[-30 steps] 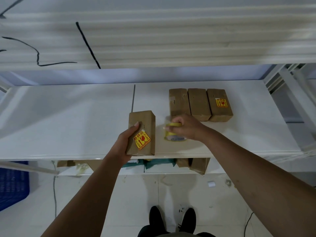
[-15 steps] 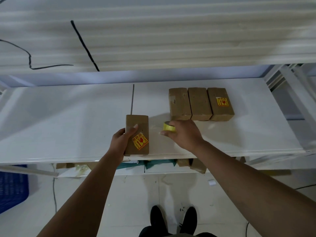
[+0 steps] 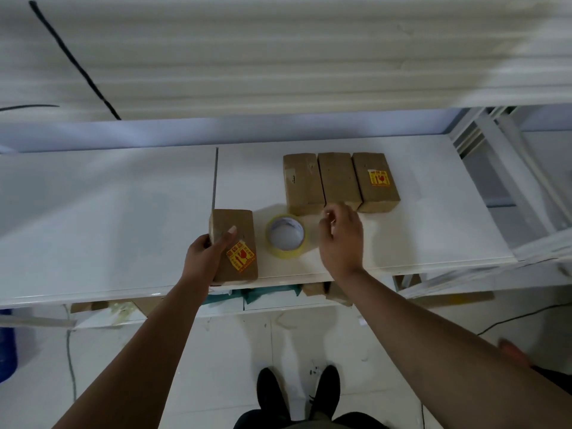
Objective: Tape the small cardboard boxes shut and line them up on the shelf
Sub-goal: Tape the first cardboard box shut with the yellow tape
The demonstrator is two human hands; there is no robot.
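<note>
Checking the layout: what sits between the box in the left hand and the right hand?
Head view: the yellow tape roll lies flat on the shelf between the box and the right hand.

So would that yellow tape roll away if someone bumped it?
Probably not: the tape roll lies flat on the shelf, hole up, so it should slide rather than roll. It looks light, being a hollow ring. Stood on edge, it likely would roll.

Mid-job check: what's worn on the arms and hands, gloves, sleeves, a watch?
Nothing that shows. The left hand and right hand are bare, without gloves; both forearms are bare to the frame's edge, with no sleeve, watch or wristband in view. Rings: too blurred to tell.
</note>
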